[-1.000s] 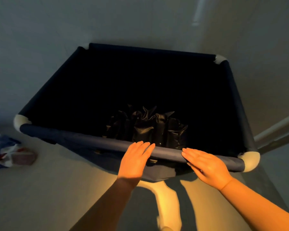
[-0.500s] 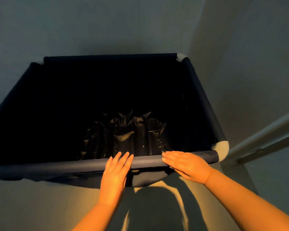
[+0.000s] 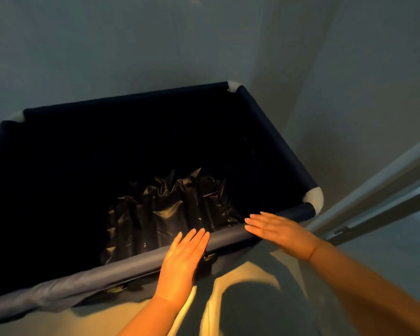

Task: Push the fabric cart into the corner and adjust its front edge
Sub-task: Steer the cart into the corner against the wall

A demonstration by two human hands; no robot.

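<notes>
The fabric cart is a deep navy bin with white corner joints, standing in the corner where two grey walls meet. Crumpled dark shiny fabric lies at its bottom. The padded front edge runs from lower left up to the right corner joint. My left hand lies flat on this front edge, fingers extended and together. My right hand rests flat on the same edge further right, fingers stretched out. Neither hand grips anything.
Grey walls stand close behind and to the right of the cart. A pale door frame or rail slants along the right side near the cart's front right corner. The floor below my hands carries warm light and shadows.
The cart has shifted further toward the right wall and corner, and its front edge now tilts up to the right. Both hands stayed flat on the edge.
</notes>
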